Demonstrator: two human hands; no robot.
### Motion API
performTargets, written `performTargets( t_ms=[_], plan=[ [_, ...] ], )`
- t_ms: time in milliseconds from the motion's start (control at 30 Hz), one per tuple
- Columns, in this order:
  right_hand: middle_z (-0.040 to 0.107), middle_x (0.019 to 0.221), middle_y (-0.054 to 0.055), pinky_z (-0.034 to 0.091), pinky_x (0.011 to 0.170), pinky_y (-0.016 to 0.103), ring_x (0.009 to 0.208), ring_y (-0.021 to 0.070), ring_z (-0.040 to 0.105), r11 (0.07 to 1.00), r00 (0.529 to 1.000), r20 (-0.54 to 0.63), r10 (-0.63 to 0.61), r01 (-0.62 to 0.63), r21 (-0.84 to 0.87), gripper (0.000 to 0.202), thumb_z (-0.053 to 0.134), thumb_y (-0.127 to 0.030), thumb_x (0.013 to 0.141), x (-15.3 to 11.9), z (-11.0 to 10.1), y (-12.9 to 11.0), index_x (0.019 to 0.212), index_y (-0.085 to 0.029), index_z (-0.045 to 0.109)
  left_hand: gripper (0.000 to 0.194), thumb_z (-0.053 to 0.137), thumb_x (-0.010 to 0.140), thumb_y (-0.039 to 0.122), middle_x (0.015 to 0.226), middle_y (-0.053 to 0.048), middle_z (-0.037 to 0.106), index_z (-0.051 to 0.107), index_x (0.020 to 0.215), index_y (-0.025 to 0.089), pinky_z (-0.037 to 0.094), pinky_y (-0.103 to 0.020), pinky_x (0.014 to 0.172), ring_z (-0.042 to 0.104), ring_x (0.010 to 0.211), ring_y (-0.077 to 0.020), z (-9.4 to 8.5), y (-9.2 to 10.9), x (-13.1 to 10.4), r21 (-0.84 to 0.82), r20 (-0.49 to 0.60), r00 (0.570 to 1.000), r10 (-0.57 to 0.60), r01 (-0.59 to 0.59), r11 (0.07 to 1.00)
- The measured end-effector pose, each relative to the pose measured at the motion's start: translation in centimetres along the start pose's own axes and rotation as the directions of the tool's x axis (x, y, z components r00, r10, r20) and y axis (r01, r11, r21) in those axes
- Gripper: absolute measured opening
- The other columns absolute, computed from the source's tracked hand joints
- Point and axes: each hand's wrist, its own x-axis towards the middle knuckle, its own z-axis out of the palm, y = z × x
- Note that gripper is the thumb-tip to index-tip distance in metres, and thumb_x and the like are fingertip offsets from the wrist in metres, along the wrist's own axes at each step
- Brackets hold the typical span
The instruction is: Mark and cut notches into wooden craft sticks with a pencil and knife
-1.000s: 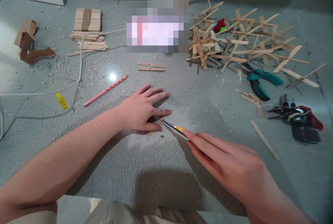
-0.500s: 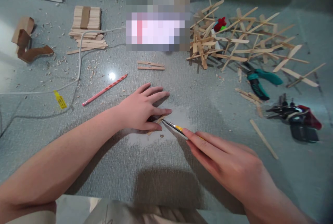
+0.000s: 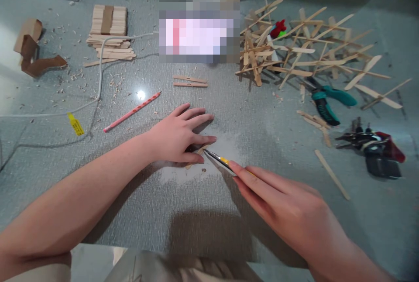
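Note:
My left hand [image 3: 178, 135] lies flat with spread fingers, its thumb and index finger on either side of a small wooden craft stick [image 3: 189, 166]. The hand partly hides that stick. In my right hand [image 3: 281, 203] is a slim craft knife [image 3: 224, 160] with a yellow band, gripped like a pen. Its tip touches or hovers just over the stick between my left thumb and index finger; I cannot tell which. Pale dust and a small dark bit [image 3: 204, 170] lie around them. Two notched craft sticks [image 3: 190, 84] rest beyond my left fingertips.
A pink pencil [image 3: 132, 112] and a white cable [image 3: 100, 77] lie left, with banded craft sticks [image 3: 118, 20] behind. Crossed sticks [image 3: 294, 49] pile at the back right, near teal-handled pliers [image 3: 325, 106] and a dark tool [image 3: 366, 140]. A loose stick [image 3: 332, 174] lies right.
The view has shifted very slightly. Both hands and the knife keep nearly the same place over the stick.

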Motion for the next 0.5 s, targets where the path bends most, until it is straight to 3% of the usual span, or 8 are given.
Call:
performTargets(
  t_ms=[167,500],
  plan=[
    [0.075,0.098,0.003,0.05,0.067,0.029,0.071,0.0126,0.069,1.0,1.0,0.01,-0.015,0.015,-0.01,0.034,0.058,-0.013,0.099,0.1,0.1,-0.15,0.133,-0.014,0.062,0.054,0.062,0.09,0.061,0.157,-0.014,0.042,0.065,0.135,0.032,0.022,-0.063,0.119,0.037,0.145,-0.0391,0.01,0.05,0.03,-0.003,0.002,1.0,-0.002,0.002,1.0],
    [0.072,0.091,0.001,0.042,0.057,0.03,0.054,0.0102,0.057,0.988,0.997,0.067,-0.038,0.048,-0.148,0.033,0.051,-0.017,0.103,-0.13,-0.23,-0.45,0.135,-0.014,0.06,0.054,0.058,0.092,0.061,0.155,-0.015,0.044,0.065,0.136,0.03,0.026,-0.063,0.117,0.039,0.144,-0.0399,-0.24,0.12,0.08,0.048,0.0,1.0,0.021,-0.021,0.999]
  ],
)
